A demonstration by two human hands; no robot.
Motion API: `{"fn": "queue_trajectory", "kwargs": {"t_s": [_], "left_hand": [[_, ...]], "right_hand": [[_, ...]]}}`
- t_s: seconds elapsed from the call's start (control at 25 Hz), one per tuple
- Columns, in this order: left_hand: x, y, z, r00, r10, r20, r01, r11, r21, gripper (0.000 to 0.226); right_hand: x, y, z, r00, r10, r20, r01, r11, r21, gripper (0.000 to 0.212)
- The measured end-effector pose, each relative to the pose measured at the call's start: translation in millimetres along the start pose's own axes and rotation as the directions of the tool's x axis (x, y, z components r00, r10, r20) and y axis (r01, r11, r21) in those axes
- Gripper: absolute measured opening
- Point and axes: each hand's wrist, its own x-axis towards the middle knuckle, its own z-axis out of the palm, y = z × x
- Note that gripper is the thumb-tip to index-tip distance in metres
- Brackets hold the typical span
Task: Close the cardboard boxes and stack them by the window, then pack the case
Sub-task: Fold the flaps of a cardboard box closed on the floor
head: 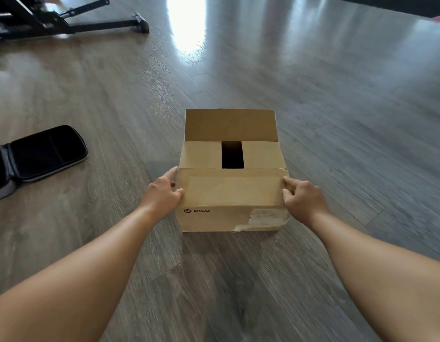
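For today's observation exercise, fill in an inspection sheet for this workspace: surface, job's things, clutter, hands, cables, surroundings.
Surface: grey wood-grain plank floor, glare at the top.
Job's things: brown cardboard box, near flap folded down, far flap upright, dark gap between side flaps; black zip case lying open at left.
Clutter: nothing seen.
Hands: left hand and right hand hold the near flap's ends.
Cables: nothing seen.
Surroundings: black metal frame top left.

"PICO" with a round logo on the cardboard box (214,218) front
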Motion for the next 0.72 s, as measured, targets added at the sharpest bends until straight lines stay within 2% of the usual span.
{"fn": "queue_trajectory", "kwargs": {"t_s": [0.08,0.12,0.16,0.24,0.32,0.4,0.48,0.64,0.72], "left_hand": [[3,5,5,0.999,0.034,0.034,-0.036,0.998,0.057,0.04],[4,7,5,0.999,0.034,0.009,-0.035,0.991,0.13,0.024],[3,9,4,0.999,0.028,-0.027,-0.022,0.977,0.211,0.017],[1,8,4,0.992,0.084,-0.096,-0.039,0.916,0.4,0.034],[-2,5,9,0.98,0.145,-0.134,-0.065,0.878,0.475,0.04],[-1,6,15,0.978,0.161,-0.134,-0.085,0.888,0.451,0.036],[1,9,21,0.976,0.174,-0.128,-0.101,0.89,0.444,0.032],[-1,6,25,0.971,0.18,-0.159,-0.1,0.905,0.414,0.032],[0,4,26,0.971,0.173,-0.163,-0.093,0.909,0.407,0.032]], "right_hand": [[-2,-4,3,0.997,-0.037,-0.073,0.032,0.998,-0.063,0.027],[-3,-4,3,0.993,-0.057,-0.104,0.047,0.995,-0.093,0.022],[-5,-2,3,0.988,-0.083,-0.128,0.064,0.987,-0.146,0.024],[-8,3,4,0.979,-0.15,-0.14,0.107,0.955,-0.276,0.034],[-8,2,5,0.978,-0.173,-0.115,0.129,0.94,-0.315,0.035],[4,-6,5,0.986,-0.113,-0.122,0.073,0.955,-0.288,0.026],[22,-17,4,0.993,-0.049,-0.108,0.016,0.956,-0.291,0.025],[53,-26,1,0.992,0.122,0.016,-0.116,0.969,-0.22,0.033],[67,-31,-4,0.978,0.199,0.065,-0.187,0.97,-0.156,0.03]]}}
